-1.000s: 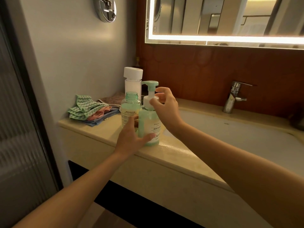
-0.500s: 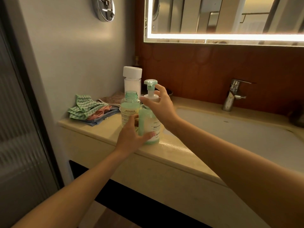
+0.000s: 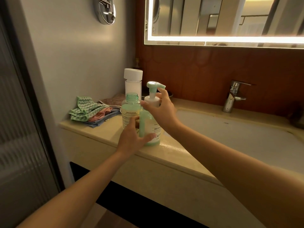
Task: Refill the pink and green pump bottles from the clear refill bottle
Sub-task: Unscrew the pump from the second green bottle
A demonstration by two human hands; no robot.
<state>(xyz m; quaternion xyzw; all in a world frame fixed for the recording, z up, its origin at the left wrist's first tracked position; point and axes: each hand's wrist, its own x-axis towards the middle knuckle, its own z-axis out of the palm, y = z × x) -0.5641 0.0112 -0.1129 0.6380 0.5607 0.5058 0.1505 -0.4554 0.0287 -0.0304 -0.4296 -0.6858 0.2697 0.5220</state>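
Observation:
The green pump bottle (image 3: 152, 129) stands upright on the counter (image 3: 172, 155) near its front edge. My left hand (image 3: 132, 139) grips its lower body from the left. My right hand (image 3: 160, 109) wraps the white pump collar, fingertips under the green pump head (image 3: 153, 84). Just behind and to the left stands an uncapped clear greenish refill bottle (image 3: 130, 111) with a label. A taller clear bottle with a white cap (image 3: 133, 81) stands behind that. No pink bottle is visible.
Folded cloths (image 3: 93, 111) lie at the counter's left end by the wall. A white sink basin (image 3: 238, 137) takes up the right side, with a chrome faucet (image 3: 233, 96) behind it. A lit mirror (image 3: 222, 20) hangs above.
My right hand has turned on the pump collar and the pump head has rotated, its spout now pointing right. My left hand keeps its grip on the bottle body.

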